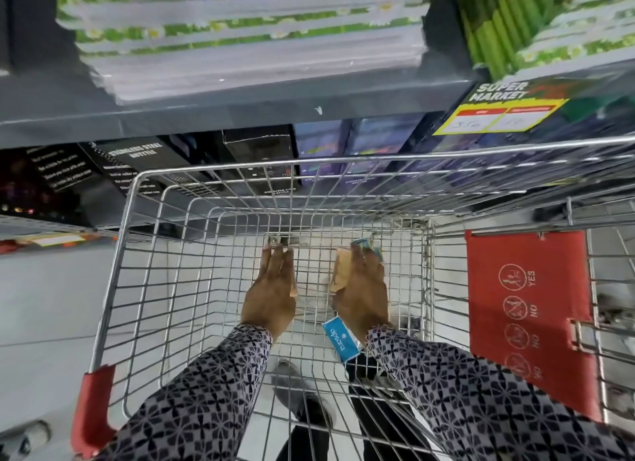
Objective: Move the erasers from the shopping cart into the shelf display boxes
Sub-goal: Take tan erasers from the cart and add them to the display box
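Note:
Both my hands reach down into the wire shopping cart [137, 199]. My left hand [271, 288] lies palm down near the cart floor. A tan eraser pack [293, 290] peeks out at its thumb side, and a small item [275, 240] sits at its fingertips. My right hand [362, 288] is closed on tan eraser packs [338, 271], with blue erasers [366, 244] at its fingertips. A loose blue "apsara" eraser [342, 338] lies on the cart floor by my right wrist. No shelf display boxes for erasers can be made out.
A grey shelf edge [240, 117] runs above the cart, with stacked notebooks [247, 41] on top and dark product boxes [261, 158] beneath. A yellow price tag [498, 117] hangs at the right. The cart's red child-seat flap [529, 309] is on the right. My feet show through the cart floor.

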Demonstrator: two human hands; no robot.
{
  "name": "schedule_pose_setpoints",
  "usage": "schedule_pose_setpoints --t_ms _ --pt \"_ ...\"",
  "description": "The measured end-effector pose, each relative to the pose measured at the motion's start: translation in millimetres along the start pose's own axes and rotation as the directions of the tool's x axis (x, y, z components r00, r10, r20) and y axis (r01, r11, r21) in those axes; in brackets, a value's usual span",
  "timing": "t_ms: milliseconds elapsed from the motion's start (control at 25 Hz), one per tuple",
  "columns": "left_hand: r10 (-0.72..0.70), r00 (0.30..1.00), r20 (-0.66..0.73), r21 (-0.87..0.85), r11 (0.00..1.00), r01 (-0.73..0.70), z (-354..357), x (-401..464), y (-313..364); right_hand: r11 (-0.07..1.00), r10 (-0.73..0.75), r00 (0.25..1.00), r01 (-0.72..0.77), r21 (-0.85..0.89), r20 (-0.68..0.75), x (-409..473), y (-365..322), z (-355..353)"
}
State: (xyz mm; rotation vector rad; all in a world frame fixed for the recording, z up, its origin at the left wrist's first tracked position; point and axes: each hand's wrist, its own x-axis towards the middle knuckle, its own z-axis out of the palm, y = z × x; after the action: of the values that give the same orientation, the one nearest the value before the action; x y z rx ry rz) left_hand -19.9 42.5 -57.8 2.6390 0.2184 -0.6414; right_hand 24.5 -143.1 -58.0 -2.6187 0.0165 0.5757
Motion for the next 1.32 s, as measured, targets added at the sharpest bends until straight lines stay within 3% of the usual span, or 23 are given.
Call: schedule_pose_setpoints --t_ms 120,200,440,600,720,880,1040,1160,1200,1320 --pt "0.048 0.999 -0.016 0.091 0.995 -0.047 5 0 -2 0.936 -0.238 0.959 0.270 -0.224 0.156 5 7 3" --pt "0.045 0.999 -0.014 0.095 0.995 -0.044 6 1 -2 0.914 -0.280 0.941 0.323 -0.248 0.191 9 12 1" --pt "0.033 0.999 -0.020 -0.030 0.999 -0.033 -58 -26 32 0.937 -0.346 0.920 0.348 0.020 0.185 -17 -12 -71" --pt "0.178 0.972 -0.151 -0.084 0.978 -0.192 -192 -111 94 0.916 -0.343 0.931 0.303 0.262 0.123 -92 -67 -215" --pt "0.171 0.953 -0.248 -0.234 0.945 -0.231 -310 -190 141 0.880 -0.421 0.907 0.411 0.238 -0.008 -149 -109 -326" --pt "0.244 0.866 -0.437 -0.184 0.918 -0.352 -446 -268 193 0.791 -0.536 0.830 0.557 0.251 -0.154 -213 -171 -473" --pt "0.408 0.703 -0.582 0.025 0.873 -0.487 -562 -273 241 0.664 -0.646 0.674 0.728 0.173 -0.357 -216 -239 -582" --pt "0.399 0.633 -0.663 0.108 0.888 -0.447 -639 -246 268 0.607 -0.698 0.568 0.793 0.060 -0.436 -182 -300 -631" --pt "0.396 0.626 -0.672 0.132 0.896 -0.425 -662 -234 277 0.600 -0.717 0.548 0.800 0.019 -0.430 -163 -320 -642" --pt "0.436 0.628 -0.644 0.187 0.886 -0.424 -714 -188 289 0.662 -0.716 0.605 0.747 -0.063 -0.348 -104 -373 -674"
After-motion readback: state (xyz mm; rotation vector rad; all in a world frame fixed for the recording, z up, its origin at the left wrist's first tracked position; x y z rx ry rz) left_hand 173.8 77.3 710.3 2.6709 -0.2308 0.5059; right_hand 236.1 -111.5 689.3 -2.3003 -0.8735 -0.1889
